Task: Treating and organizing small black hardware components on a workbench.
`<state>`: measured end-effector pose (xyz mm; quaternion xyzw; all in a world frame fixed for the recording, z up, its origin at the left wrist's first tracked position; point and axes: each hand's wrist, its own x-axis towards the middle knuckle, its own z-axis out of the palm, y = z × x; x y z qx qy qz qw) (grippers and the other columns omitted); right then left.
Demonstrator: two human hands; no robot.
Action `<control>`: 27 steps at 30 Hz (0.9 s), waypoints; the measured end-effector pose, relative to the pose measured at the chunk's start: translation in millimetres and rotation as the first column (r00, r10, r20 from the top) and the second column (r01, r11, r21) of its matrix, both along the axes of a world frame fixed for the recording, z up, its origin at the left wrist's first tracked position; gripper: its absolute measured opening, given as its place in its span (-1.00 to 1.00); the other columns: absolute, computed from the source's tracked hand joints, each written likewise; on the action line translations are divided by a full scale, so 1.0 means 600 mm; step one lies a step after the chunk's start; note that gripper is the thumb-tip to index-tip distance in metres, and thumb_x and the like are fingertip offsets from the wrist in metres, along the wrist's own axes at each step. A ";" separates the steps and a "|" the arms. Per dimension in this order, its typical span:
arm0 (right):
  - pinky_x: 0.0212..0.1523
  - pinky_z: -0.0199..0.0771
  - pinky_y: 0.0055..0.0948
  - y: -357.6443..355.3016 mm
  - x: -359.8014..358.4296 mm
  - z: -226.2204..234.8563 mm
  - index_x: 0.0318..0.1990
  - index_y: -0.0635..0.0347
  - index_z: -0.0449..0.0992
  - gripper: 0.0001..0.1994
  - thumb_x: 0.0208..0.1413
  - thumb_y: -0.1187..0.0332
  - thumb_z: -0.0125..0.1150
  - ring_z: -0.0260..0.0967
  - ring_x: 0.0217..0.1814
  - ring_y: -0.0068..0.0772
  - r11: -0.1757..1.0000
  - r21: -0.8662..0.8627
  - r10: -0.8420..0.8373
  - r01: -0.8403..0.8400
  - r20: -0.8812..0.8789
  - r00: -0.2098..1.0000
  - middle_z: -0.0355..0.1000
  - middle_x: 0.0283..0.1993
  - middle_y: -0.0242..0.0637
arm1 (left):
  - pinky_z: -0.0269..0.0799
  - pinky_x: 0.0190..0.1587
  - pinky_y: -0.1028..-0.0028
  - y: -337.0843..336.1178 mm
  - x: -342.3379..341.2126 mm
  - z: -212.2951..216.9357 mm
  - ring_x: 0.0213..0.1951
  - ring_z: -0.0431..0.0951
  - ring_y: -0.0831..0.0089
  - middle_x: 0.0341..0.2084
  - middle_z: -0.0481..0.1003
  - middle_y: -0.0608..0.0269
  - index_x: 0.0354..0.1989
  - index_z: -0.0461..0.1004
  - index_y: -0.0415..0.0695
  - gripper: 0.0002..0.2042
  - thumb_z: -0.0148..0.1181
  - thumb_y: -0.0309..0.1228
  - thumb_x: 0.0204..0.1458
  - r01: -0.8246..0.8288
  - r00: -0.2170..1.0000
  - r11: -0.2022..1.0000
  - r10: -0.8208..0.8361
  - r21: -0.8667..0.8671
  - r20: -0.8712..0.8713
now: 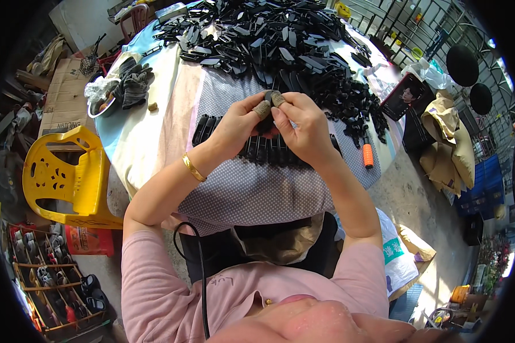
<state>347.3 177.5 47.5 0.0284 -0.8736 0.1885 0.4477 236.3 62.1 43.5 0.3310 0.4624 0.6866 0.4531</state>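
Above the near part of a cloth-covered table (257,200), my left hand (233,128) and my right hand (304,123) meet with fingers pinched together. Between them is a small black plastic piece (268,97), mostly covered by the fingers. Tan wraps cover a fingertip on each hand. Just beneath my hands lies a row of long black plastic pieces (274,153), side by side, partly hidden. Beyond, a big heap of loose black pieces (269,34) spreads over the far side. Smaller black parts (349,94) form a pile to the right, beside a tool with an orange handle (368,156).
A phone or tablet (402,96) stands at the table's right edge, near brown paper sacks (446,154). Dark gloves (135,83) and a bowl (104,107) sit at the left. A yellow plastic chair (88,177) stands left; a black cable (202,274) hangs before me.
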 end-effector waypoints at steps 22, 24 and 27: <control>-0.26 0.46 -0.30 0.095 0.004 -0.019 -0.39 0.10 0.59 -0.79 -0.12 0.19 0.22 0.47 -0.31 -0.16 0.813 0.240 -0.532 0.531 0.677 0.508 0.49 -0.42 -0.16 | 0.39 -0.43 0.58 -0.147 -0.182 0.009 -0.50 0.44 0.58 -0.48 0.46 0.28 -0.06 0.40 -0.25 -0.68 0.07 -0.42 -0.01 -0.324 0.678 0.760 -0.229 -0.564 -0.698; -0.27 0.46 -0.29 0.097 0.000 -0.029 -0.40 0.11 0.59 -0.77 -0.12 0.17 0.25 0.48 -0.30 -0.15 0.810 0.231 -0.529 0.538 0.685 0.501 0.49 -0.41 -0.14 | 0.38 -0.46 0.58 -0.146 -0.169 0.004 -0.51 0.43 0.58 -0.47 0.46 0.25 -0.06 0.41 -0.25 -0.66 0.11 -0.43 -0.05 -0.432 0.637 0.758 -0.127 -0.488 -0.760; -0.29 0.46 -0.29 0.090 0.004 -0.032 -0.43 0.14 0.57 -0.78 -0.15 0.19 0.29 0.48 -0.31 -0.15 0.775 0.303 -0.600 0.554 0.626 0.498 0.49 -0.41 -0.16 | 0.37 -0.40 0.51 -0.149 -0.159 0.014 -0.49 0.44 0.49 -0.48 0.45 0.21 -0.10 0.45 -0.22 -0.68 0.14 -0.43 -0.08 -0.449 0.619 0.728 -0.165 -0.518 -0.768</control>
